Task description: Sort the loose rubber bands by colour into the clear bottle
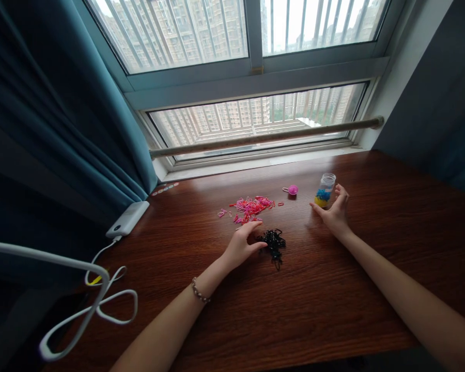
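Note:
My left hand [243, 243] rests on the wooden table [333, 289], fingers curved and apart, its fingertips at the left edge of a small black pile of rubber bands [273, 242]. Just beyond it lies a spread of pink rubber bands [251, 205]. My right hand [334, 209] is open, thumb and fingers spread beside a small clear jar [325, 189] holding blue and yellow bands; it touches or nearly touches the jar's right side. A pink lid [292, 190] lies left of the jar.
A white power bank [128, 218] with a white cable [112, 305] sits at the table's left edge, by a teal curtain [62, 113]. A window with a rail [263, 138] runs along the far side.

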The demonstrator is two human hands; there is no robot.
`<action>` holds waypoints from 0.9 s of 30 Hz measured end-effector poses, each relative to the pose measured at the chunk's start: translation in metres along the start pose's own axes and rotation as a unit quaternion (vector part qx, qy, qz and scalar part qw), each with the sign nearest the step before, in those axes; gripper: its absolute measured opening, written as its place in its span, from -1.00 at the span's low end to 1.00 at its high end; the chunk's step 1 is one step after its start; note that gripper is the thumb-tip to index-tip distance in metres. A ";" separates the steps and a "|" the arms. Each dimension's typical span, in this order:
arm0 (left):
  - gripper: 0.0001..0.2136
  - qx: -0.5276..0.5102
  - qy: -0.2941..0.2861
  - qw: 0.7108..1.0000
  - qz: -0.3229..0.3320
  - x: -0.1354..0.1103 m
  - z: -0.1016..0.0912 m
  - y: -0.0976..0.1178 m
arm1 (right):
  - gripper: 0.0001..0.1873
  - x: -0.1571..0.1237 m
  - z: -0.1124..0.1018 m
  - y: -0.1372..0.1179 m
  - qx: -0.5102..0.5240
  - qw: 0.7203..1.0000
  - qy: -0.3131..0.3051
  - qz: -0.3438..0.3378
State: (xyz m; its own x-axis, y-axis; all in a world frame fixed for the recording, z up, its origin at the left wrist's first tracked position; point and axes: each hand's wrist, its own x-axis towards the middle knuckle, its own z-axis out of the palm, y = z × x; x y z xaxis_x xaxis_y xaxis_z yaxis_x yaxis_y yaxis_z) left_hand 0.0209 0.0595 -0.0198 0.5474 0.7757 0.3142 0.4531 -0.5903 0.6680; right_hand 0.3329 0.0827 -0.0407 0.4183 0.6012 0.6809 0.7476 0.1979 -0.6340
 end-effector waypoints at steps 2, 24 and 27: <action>-0.43 -0.008 -0.003 1.000 0.006 -0.004 0.003 -0.001 | -0.06 -0.003 0.009 0.013 0.007 0.999 -0.043 0.007; -0.70 -0.019 0.168 0.984 -0.050 -0.020 -0.012 0.021 | -0.37 -0.039 -0.002 -0.160 0.206 0.836 -0.474 -0.186; -0.75 0.012 0.205 0.976 -0.078 -0.023 -0.021 0.013 | -0.57 -0.026 0.005 -0.151 0.126 0.844 -0.495 -0.160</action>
State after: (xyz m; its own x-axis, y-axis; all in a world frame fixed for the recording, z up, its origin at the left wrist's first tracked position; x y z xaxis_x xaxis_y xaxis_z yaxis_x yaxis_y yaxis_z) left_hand -0.0009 0.0387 -0.0046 0.1449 0.8774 0.4574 0.5279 -0.4596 0.7143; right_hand 0.2064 0.0408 0.0357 -0.5148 0.8135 0.2706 0.5541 0.5566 -0.6190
